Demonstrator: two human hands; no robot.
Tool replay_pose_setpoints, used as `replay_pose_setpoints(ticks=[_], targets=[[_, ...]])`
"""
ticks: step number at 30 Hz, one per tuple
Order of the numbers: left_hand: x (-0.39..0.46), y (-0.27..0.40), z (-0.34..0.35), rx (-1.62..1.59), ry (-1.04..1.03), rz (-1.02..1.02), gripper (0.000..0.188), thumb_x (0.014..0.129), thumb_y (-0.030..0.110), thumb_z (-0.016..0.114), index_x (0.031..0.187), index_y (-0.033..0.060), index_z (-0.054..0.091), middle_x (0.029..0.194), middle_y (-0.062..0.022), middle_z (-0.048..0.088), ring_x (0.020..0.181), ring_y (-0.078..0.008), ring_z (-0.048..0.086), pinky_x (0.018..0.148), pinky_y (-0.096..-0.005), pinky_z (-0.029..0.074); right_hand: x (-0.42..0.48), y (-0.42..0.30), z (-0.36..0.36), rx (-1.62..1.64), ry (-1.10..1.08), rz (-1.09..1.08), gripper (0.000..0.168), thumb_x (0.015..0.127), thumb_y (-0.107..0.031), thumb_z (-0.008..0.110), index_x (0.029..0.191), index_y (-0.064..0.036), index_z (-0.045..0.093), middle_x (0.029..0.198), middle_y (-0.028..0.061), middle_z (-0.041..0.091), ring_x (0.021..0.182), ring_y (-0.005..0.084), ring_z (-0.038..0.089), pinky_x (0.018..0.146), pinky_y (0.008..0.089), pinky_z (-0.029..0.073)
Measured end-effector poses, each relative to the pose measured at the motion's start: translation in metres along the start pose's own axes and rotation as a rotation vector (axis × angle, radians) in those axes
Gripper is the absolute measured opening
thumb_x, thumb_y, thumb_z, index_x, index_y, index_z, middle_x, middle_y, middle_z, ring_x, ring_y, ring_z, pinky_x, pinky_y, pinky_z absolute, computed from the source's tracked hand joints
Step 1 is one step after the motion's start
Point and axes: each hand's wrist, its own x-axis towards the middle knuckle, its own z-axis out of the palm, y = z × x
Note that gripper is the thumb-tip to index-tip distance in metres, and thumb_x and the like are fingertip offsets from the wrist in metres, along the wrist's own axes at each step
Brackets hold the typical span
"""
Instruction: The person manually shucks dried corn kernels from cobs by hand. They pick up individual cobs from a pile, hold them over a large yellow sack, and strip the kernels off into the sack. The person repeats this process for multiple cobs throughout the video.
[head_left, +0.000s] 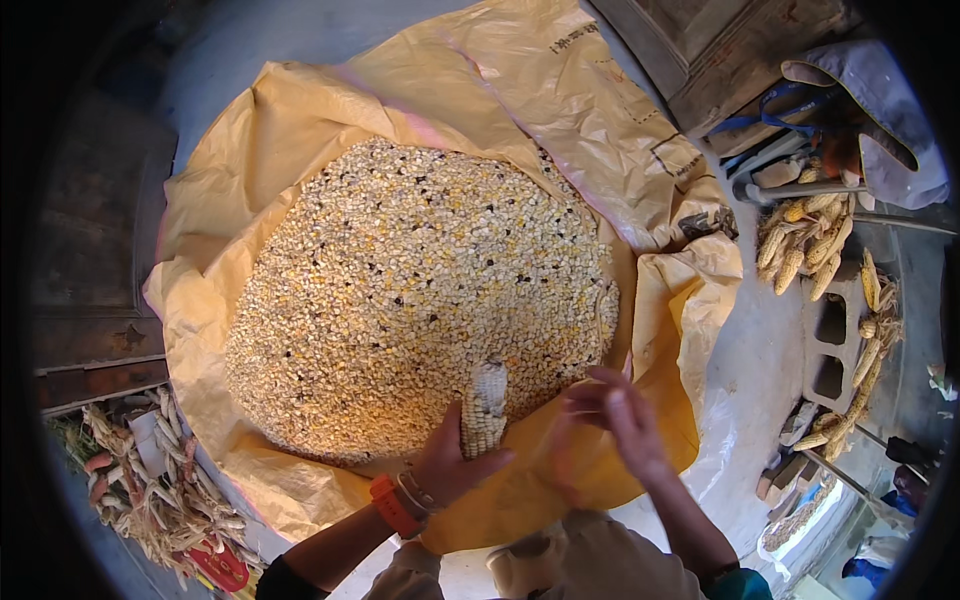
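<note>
A large heap of loose corn kernels (420, 300), mostly pale with some yellow and dark ones, lies on an orange woven plastic sheet (300, 97) before me. My left hand (457, 461), with an orange watch and bracelets at the wrist, holds an ear of corn (486, 409) upright over the heap's near edge. Kernels show on the ear's lower part; its top looks partly stripped. My right hand (611, 412) is to the right of the ear, apart from it, fingers loosely spread and slightly blurred. I see nothing in it.
Corn husks and cobs (142, 480) lie at the lower left. At the right are bundled ears of corn (806, 240), a concrete block (832, 341), metal rods and a pale cloth item (896, 112). Wooden panels (97, 225) stand at the left and upper right.
</note>
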Motion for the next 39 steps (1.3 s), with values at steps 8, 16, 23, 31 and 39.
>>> replay_pose_setpoints(ticks=[8,16,23,31,39], targets=[[-0.010,0.006,0.005,-0.134,-0.017,0.217,0.062,0.073,0.005,0.067,0.121,0.0025,0.027,0.105,-0.0141,0.052,0.097,-0.0197,0.053,0.081,-0.0323,0.045,0.040,0.009,0.100,0.549,-0.085,0.274,0.034,0.092,-0.033,0.041,0.109,-0.004,0.047,0.086,0.0090,0.058,0.078,0.0170,0.057,0.071,0.0304,0.048],[-0.031,-0.011,-0.008,-0.402,-0.128,0.066,0.036,0.084,0.006,0.051,0.115,0.0019,0.033,0.089,-0.0135,0.056,0.076,-0.0182,0.056,0.065,-0.0281,0.046,0.039,0.017,0.092,0.915,-0.150,0.421,0.037,0.091,-0.037,0.039,0.106,-0.004,0.047,0.079,0.0079,0.055,0.071,0.0200,0.055,0.067,0.0320,0.046],[-0.037,-0.007,-0.008,-0.476,-0.151,-0.112,0.016,0.088,0.011,0.051,0.099,-0.0002,0.047,0.073,-0.0053,0.056,0.060,-0.0111,0.052,0.054,-0.0242,0.043,0.034,0.022,0.091,0.913,-0.247,0.422,0.045,0.088,-0.046,0.038,0.106,-0.006,0.047,0.080,0.0078,0.055,0.075,0.0206,0.056,0.069,0.0321,0.046],[-0.033,0.012,0.012,-0.520,-0.362,-0.259,0.026,0.085,0.015,0.053,0.105,-0.0001,0.046,0.076,-0.0056,0.056,0.059,-0.0109,0.054,0.052,-0.0222,0.044,0.030,0.024,0.091,0.902,-0.314,0.408,0.052,0.084,-0.053,0.038,0.106,-0.006,0.047,0.085,0.0090,0.057,0.076,0.0220,0.056,0.070,0.0335,0.046],[-0.033,-0.017,0.012,-0.039,0.043,0.102,0.047,0.069,0.032,0.073,0.095,0.0005,0.049,0.067,-0.0047,0.057,0.054,-0.0122,0.054,0.052,-0.0260,0.045,0.026,0.013,0.095,0.791,-0.170,0.382,0.059,0.086,-0.059,0.030,0.101,-0.006,0.049,0.086,0.0103,0.057,0.073,0.0230,0.056,0.067,0.0350,0.047]])
